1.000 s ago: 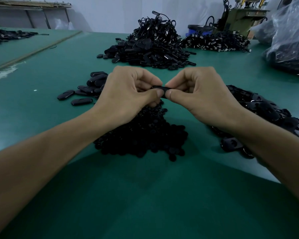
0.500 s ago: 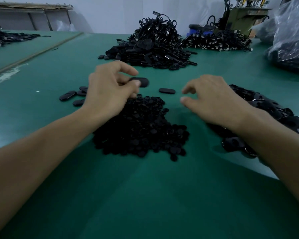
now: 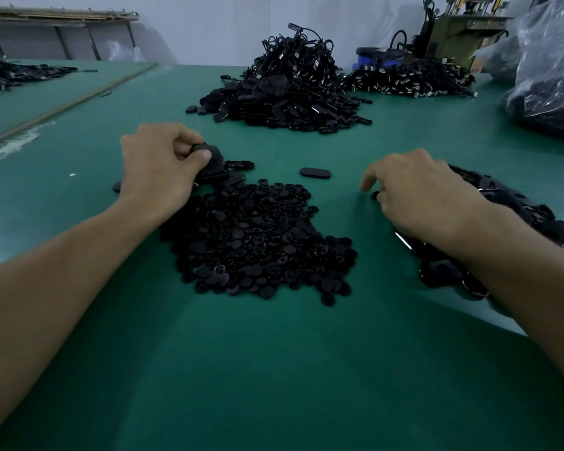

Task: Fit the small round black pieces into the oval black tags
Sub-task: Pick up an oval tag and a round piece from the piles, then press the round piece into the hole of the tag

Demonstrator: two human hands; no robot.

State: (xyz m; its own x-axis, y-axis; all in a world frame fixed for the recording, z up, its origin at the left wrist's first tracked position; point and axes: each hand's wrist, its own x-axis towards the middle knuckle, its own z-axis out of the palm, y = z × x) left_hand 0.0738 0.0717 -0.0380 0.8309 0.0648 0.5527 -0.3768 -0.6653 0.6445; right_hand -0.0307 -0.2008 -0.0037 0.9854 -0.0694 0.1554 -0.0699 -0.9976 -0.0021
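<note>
Left hand [image 3: 163, 167], now parted from the right, pinches the oval tag [image 3: 201, 148] over the far-left finished tags [image 3: 238, 164]. Right hand [image 3: 417, 196], fingers loose and empty, reaches the right tag pile [image 3: 518, 206]; one fit looks done.

The table [image 3: 274, 369] is plain dark green. The round pieces [image 3: 258, 242], the tags [image 3: 287, 92] and the lone tag [image 3: 315, 173] are all black. A blue tub [image 3: 372, 58] and an olive machine [image 3: 453, 34] stand at the back.

Left hand [image 3: 163, 164] pinched round an oval tag [image 3: 215, 161] — right hand [image 3: 417, 193] palm-down, fingers loose.
</note>
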